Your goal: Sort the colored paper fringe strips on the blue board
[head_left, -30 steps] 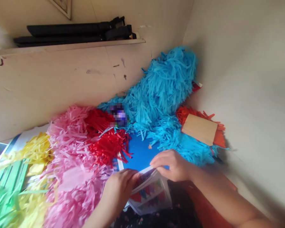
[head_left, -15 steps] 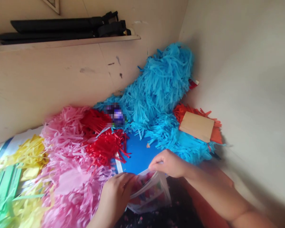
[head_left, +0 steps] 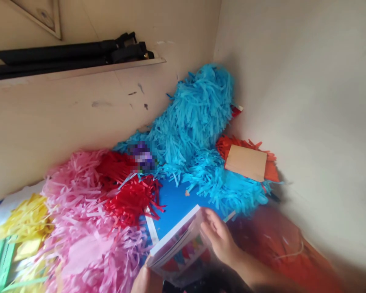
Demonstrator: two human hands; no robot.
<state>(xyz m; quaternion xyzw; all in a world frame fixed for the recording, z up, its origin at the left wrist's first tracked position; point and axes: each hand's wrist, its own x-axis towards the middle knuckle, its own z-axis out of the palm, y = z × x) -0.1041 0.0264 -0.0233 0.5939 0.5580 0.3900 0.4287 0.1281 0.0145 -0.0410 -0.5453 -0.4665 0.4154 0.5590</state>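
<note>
Wall corner (head_left: 218, 53) behind pink paper fringe (head_left: 79, 211): right hand (head_left: 221, 238) has fingers spread on picture booklet (head_left: 178, 244), left hand (head_left: 143, 281) grip hidden, so a weak hold could drop it.

Two bare human hands are in view. The right hand (head_left: 221, 238) shows four fingers and a thumb, its outline softened by motion blur, and joins a bare right forearm (head_left: 256, 272) that runs out of frame at the lower edge. Only a small part of the left hand (head_left: 144, 280) shows, cut off by the bottom of the frame. No sleeve cuff, watch or ring can be seen. Blurred orange-red material (head_left: 280, 248) lies beside the right forearm; whether it is clothing cannot be determined.
</note>
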